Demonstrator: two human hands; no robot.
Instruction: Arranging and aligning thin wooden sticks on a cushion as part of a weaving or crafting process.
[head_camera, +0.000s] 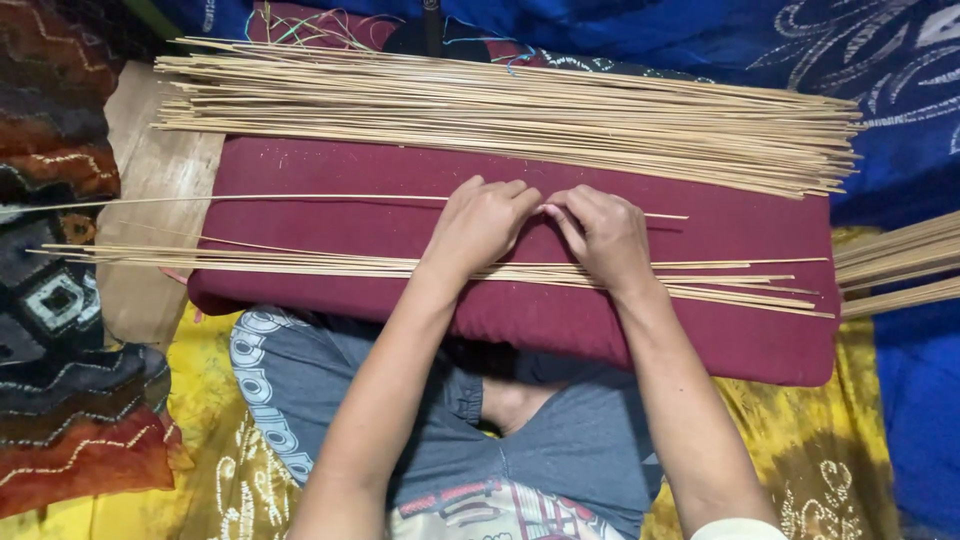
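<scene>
Pale thin stick (300, 198), apparently pinched by both hands (545, 225), lies straight.

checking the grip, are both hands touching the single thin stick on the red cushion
Touching: the head view shows the left hand and right hand resting on the single stick, which runs under their fingers on the red cushion.

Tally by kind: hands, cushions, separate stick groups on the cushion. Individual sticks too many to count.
Hands: 2, left hand and right hand
Cushion: 1, maroon
Stick groups: 3, far pile, single stick, near bunch
Total: 6
</scene>
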